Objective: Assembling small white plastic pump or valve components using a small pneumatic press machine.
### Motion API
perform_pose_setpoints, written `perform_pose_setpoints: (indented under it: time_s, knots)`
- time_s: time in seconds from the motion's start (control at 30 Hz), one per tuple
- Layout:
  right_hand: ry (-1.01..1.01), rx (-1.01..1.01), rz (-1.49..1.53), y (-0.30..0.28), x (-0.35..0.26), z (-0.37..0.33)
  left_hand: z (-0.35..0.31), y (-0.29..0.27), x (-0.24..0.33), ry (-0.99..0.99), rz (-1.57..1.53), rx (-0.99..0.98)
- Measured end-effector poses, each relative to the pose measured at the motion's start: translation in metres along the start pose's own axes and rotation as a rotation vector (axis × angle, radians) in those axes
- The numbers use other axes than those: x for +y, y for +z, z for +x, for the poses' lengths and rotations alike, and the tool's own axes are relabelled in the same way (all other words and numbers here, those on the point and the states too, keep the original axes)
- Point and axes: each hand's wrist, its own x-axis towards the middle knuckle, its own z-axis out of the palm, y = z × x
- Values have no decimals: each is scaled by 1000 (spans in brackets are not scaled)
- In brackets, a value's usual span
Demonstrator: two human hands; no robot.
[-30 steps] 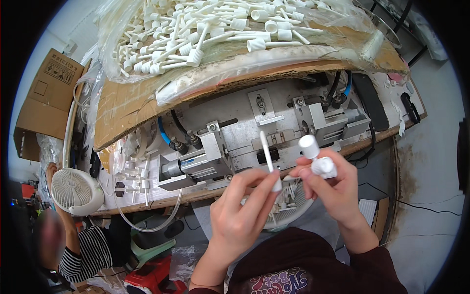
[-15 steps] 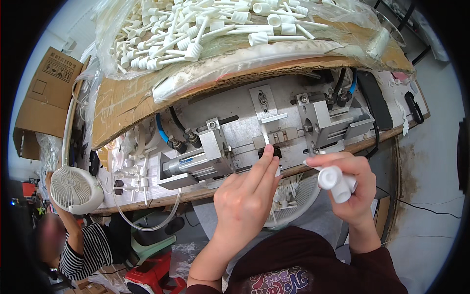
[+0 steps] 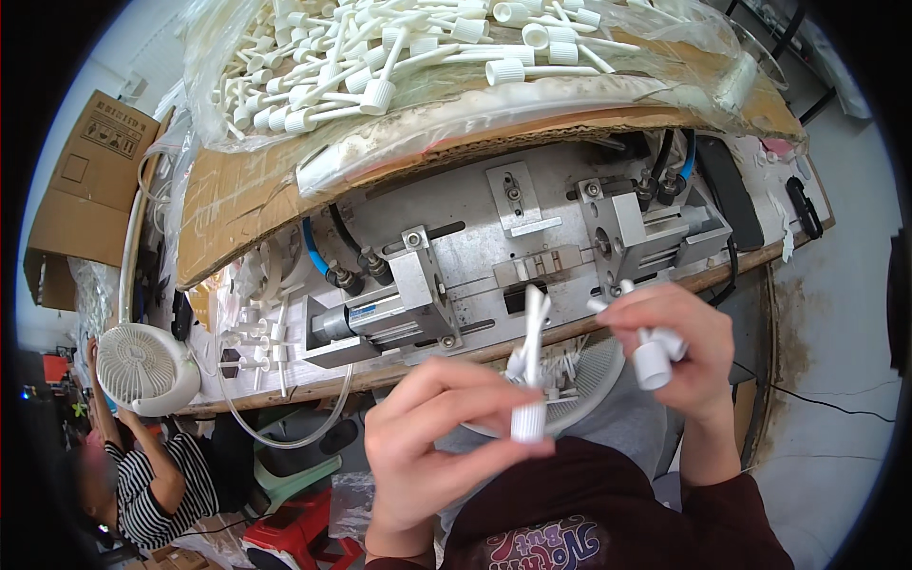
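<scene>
The white ribbed plastic cap with a slender stem is in the person's left hand, just in front of the near edge of the wooden-edged worktable. Across the back of that table lies a broad brown cardboard sheet, bearing a large heap of similar white capped stems on clear plastic film. Nearer the person stands a silver metal fixture, its two blocky cylinders with black and blue hoses facing each other across a small notched metal block. Beyond the table's near edge, a round white basket holds more white pieces. The left hand, slightly blurred, pinches the cap between thumb and fingers, with the stem pointing up toward the fixture. The right hand is curled around several white capped pieces, thin ends poking out near the fingertips; their exact number cannot be told.
</scene>
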Motion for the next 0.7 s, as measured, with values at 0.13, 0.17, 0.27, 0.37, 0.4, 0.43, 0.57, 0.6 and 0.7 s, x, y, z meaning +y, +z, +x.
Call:
perform_pose_setpoints:
  time_s: [0.13, 0.17, 0.27, 0.37, 0.4, 0.43, 0.57, 0.6, 0.7]
  knots:
    - [14, 176, -14, 8, -6, 0, 10, 25, -36, 325, 581, 99]
    - [10, 198, -35, 10, -7, 0, 11, 28, -39, 341, 662, 69]
    - [-81, 172, -152, 11, -11, 2, 13, 35, -43, 347, 864, 5]
    - [-94, 183, -171, 13, -9, -1, 21, 37, -42, 367, 916, 21]
    - [-97, 179, -168, 13, -8, -1, 22, 37, -41, 357, 916, 15]
    - [-100, 174, -165, 14, -8, -1, 22, 37, -40, 347, 917, 9]
    - [-209, 182, -242, 16, 0, -1, 22, 34, -42, 368, 880, 7]
    - [-236, 173, -290, 17, 1, -1, 22, 34, -40, 307, 759, -13]
    - [-303, 133, -403, 19, 1, -2, 19, 32, -26, 196, 360, -62]
